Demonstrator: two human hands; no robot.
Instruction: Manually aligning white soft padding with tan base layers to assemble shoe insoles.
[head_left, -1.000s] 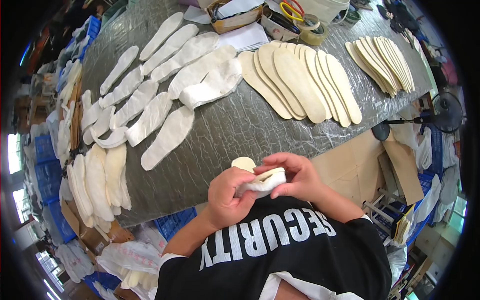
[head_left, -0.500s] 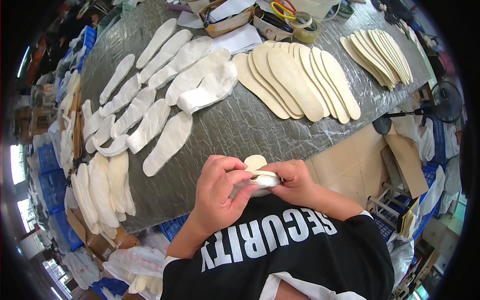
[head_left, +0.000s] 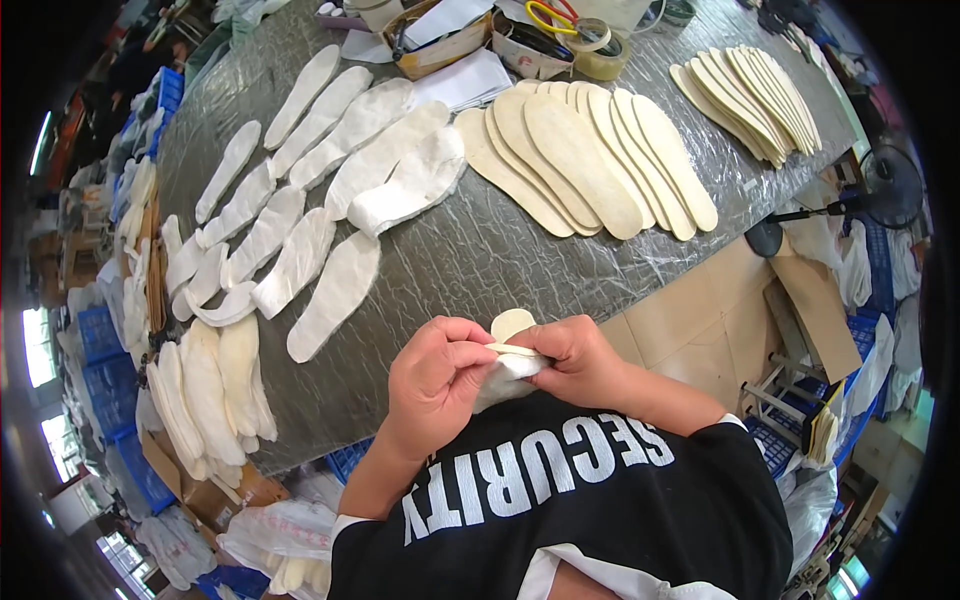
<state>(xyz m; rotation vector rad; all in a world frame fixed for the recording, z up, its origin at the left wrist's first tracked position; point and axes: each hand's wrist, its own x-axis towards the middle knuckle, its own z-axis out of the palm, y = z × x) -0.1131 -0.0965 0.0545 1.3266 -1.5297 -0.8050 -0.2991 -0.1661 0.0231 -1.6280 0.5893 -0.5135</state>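
Close to my chest, at the table's near edge, both hands grip one cream insole (head_left: pixel 512 323) together with a soft white fabric piece (head_left: pixel 510 370). My left hand (head_left: pixel 435 375) pinches the insole's edge on its left side. From the right, my right hand (head_left: pixel 575 360) presses thumb and fingers on the same edge and the fabric. The insole's rounded end sticks up beyond the fingers; the fabric hangs below toward my shirt. How the two layers join is partly hidden by my fingers.
Fanned cream insoles (head_left: pixel 580 150) lie ahead on the covered table (head_left: pixel 450 280), with another fan (head_left: pixel 750 105) farther right. White fabric insoles (head_left: pixel 335 295) spread at left. A box of tools (head_left: pixel 440 45) and tape rolls (head_left: pixel 600 55) stand at the back. A black fan (head_left: pixel 890 185) is at right.
My left fingers have closed in against the insole's edge, where the thumb stood apart before. The white fabric now hangs lower beneath it. The view has shifted slightly.
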